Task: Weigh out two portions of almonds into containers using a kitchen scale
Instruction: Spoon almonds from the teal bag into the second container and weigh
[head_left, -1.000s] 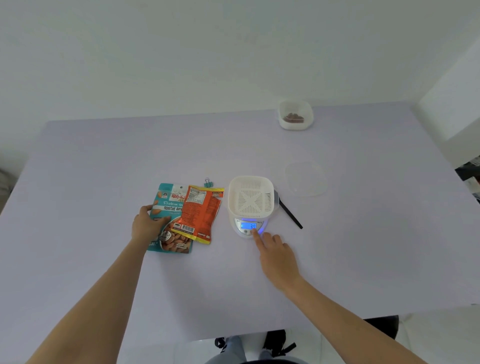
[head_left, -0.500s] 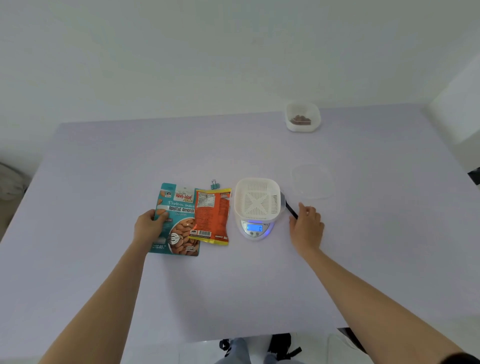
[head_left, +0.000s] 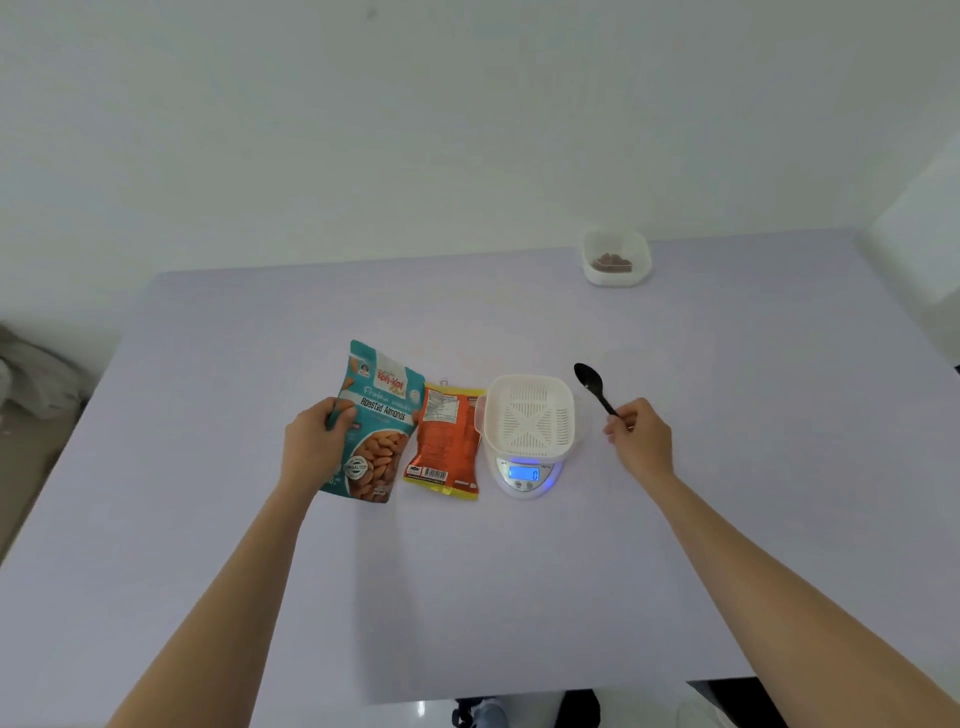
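Almonds (head_left: 613, 261) in far white container (head_left: 616, 279)

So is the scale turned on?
On. The scale has a display that glows blue and shows a 0, below the empty white basket sitting on it.

Both forearms are bare right to the lower edge of view; the left hand (head_left: 311, 447) and right hand (head_left: 641, 441) are bare too.

Head-worn wide-angle cam, single view: looks fwd & down across the counter (head_left: 727, 571) from its near edge, forearms entering at btm corners, scale (head_left: 527, 475) near mid-frame, far wall filling the top.
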